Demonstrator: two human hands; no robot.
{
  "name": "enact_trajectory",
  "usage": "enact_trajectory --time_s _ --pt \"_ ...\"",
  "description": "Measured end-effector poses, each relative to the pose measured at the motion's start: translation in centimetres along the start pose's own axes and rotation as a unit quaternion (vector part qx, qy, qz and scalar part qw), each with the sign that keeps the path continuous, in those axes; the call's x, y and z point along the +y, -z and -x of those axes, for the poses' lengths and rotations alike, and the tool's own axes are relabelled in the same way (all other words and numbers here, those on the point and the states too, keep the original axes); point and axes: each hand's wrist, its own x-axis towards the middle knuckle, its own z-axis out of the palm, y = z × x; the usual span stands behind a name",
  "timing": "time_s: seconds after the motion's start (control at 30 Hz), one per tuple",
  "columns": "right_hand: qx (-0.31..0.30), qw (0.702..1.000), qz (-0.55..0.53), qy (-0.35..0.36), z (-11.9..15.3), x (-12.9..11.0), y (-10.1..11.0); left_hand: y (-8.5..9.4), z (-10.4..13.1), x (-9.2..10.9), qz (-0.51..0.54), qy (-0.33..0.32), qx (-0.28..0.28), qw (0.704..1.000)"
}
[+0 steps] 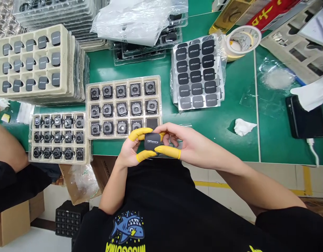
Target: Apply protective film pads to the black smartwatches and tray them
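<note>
A black smartwatch body [153, 141] with "HiFuture" lettering on its dark face is held at the table's near edge. My left hand [132, 148], with yellow finger cots on thumb and forefinger, grips its left side. On the other side, my right hand [176, 140] pinches its right edge, the thumb in a yellow cot. Just beyond the hands lies a plastic tray [124, 83] of watch bodies with backs upward; its near right pocket holds no watch. To the right is a stack of "HiFuture" film stickers [195, 75] on sheets.
A second watch tray [60, 162] lies at the left, before a tall stack of trays [32, 91]. Tape rolls [242, 40], a crumpled white paper [244, 127] and a black device with a white cable [305, 117] are rightward. Another person's arm [9, 143] rests at far left.
</note>
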Motion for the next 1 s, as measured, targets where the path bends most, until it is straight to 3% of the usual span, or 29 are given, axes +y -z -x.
enact_trajectory --time_s 0.27,0.5,0.6,0.73,1.0 --pt "0.011 0.99 -0.128 -0.062 -0.8 1.0 -1.4 -0.2 -0.2 0.9 -0.031 0.047 -0.022 0.998" --pt "0.02 0.992 -0.116 -0.052 -1.1 0.9 -1.2 0.0 -0.4 0.9 -0.04 0.033 -0.032 0.998" --pt "0.024 0.996 -0.08 -0.022 -0.8 0.7 -0.7 0.1 -0.4 0.8 -0.036 0.018 -0.028 0.999" --pt "0.061 0.995 0.048 0.066 -0.4 0.7 -0.4 0.2 -0.3 0.7 -0.051 0.005 -0.01 0.999" --pt "0.117 0.947 0.236 0.185 0.0 1.8 -1.2 0.1 -0.1 0.7 -0.118 -0.002 -0.004 0.993"
